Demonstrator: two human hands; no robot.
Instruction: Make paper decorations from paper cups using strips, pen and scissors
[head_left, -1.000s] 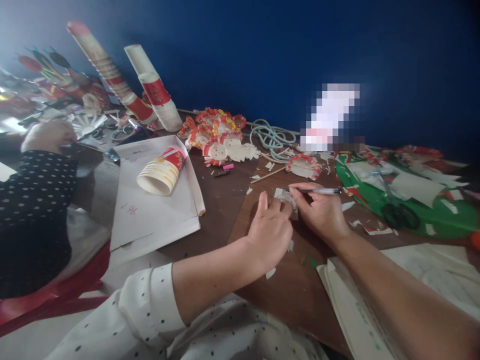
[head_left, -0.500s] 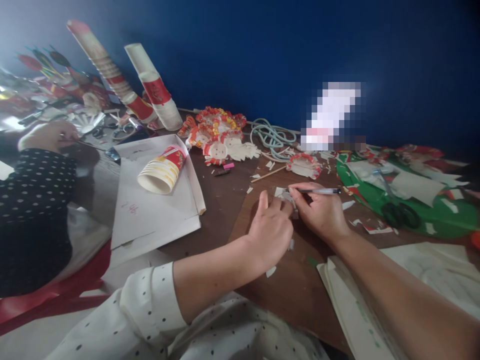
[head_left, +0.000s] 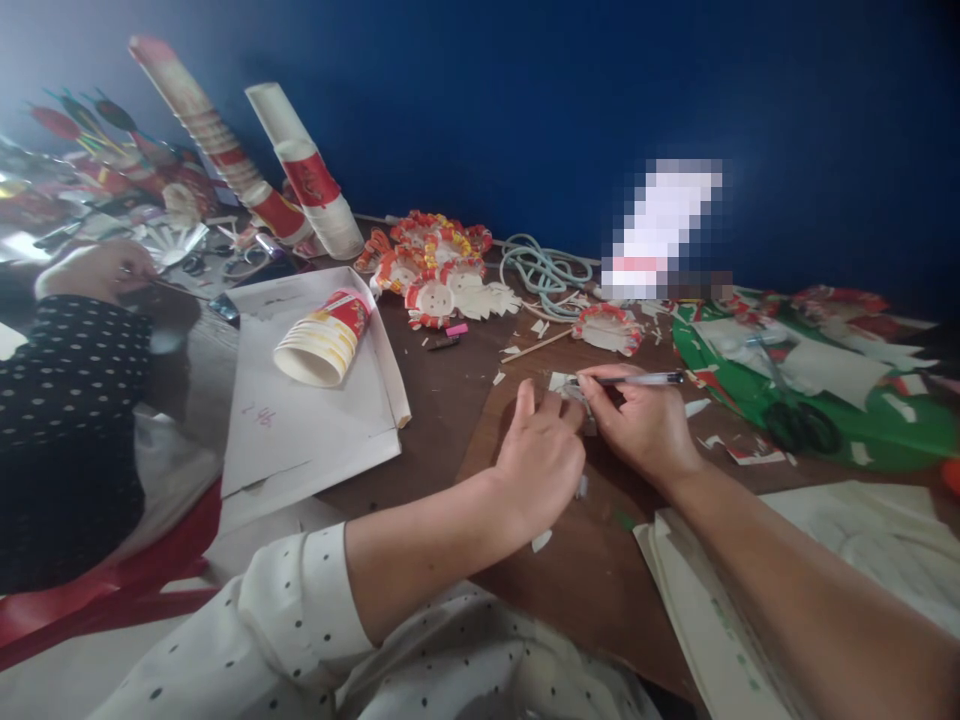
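Observation:
In my right hand [head_left: 646, 430] is a pen [head_left: 654, 379], gripped between thumb and fingers; its tip end is over a small piece of white paper [head_left: 559, 381]. My left hand [head_left: 541, 452] presses that paper down on the brown table [head_left: 585, 600], its fingers bent and the thumb sticking up. The two hands lie close together, and the fingers cover much of the paper. Beyond them, a thin wooden stick [head_left: 535, 347] and a paper piece with a red-and-white edge [head_left: 607, 330] lie among scraps.
White paper sheets [head_left: 705, 590] lie near my right forearm. Scissors [head_left: 801, 425] rest on green card [head_left: 900, 440]. On the left, nested paper cups [head_left: 319, 340] lie in a white box lid [head_left: 300, 440]. Another person's hand [head_left: 97, 270] holds something thin. Light-blue cord [head_left: 540, 275] is coiled behind.
Both hands keep nearly the same pose, with the pen still at the paper. The whole view has shifted very slightly.

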